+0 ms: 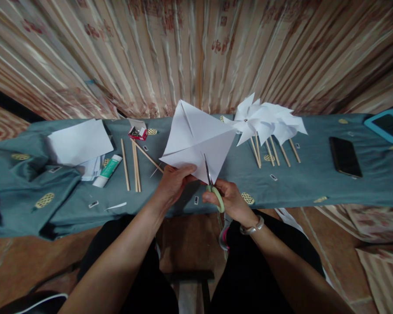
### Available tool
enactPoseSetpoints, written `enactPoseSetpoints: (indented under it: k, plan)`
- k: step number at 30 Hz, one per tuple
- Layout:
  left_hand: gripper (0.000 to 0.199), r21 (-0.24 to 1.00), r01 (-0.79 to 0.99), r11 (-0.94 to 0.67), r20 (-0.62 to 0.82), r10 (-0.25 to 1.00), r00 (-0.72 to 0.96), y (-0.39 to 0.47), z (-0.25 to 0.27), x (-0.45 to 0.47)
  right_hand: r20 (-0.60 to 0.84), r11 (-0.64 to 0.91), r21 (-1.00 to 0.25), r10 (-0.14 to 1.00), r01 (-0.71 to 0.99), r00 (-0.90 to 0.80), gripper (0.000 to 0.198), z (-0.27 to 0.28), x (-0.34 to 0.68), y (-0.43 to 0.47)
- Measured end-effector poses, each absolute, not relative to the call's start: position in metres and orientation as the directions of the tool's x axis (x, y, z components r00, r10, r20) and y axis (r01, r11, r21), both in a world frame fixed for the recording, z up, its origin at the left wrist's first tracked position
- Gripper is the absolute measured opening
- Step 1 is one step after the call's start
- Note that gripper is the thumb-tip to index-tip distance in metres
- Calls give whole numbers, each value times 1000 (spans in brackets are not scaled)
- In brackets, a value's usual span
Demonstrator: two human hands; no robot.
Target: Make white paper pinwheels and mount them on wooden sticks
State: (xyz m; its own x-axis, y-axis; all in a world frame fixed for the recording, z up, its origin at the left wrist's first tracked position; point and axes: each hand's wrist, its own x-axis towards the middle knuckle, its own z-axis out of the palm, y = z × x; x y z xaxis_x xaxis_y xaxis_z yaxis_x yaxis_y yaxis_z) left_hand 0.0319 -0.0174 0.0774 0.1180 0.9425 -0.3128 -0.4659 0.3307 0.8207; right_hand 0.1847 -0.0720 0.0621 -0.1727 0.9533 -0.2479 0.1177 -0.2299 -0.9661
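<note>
A square sheet of white paper (201, 131), creased and slit in from some corners, is tilted up in front of me. My left hand (177, 181) grips its lower left edge, thumb on top. In my right hand (227, 200) is a pair of scissors (216, 195) with pale green handles. Their blades lie at the paper's lower corner, pointing inward; whether they are cutting at this instant I cannot tell. Several finished white paper pinwheels (249, 120) on wooden sticks lie to the right of the sheet.
On the green tablecloth (170, 207) at left are stacked paper sheets (81, 141), a glue tube (108, 171), wooden sticks (125, 165), a small red box (138, 131) of metal pieces and a paper strip (116, 206). A phone (345, 157) and a blue-framed tablet (389, 126) lie at right. Curtains hang behind.
</note>
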Motion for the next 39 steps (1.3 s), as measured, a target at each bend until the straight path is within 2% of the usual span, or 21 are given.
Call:
enactPoseSetpoints:
  k: [19,32,39]
  plan:
    - [23,849,-412,330,-329,941,76,-20,77,35,-238,-230,-971,960,65,-149,44,59,187,-71]
    - [15,856,-410,316,-297,948,112,-21,81,36,-278,-273,-960,951,56,-138,43,59,187,-70]
    - [19,856,-409,318,-313,946,80,-21,81,35,-297,-297,-955,947,19,-125,44,61,186,-69]
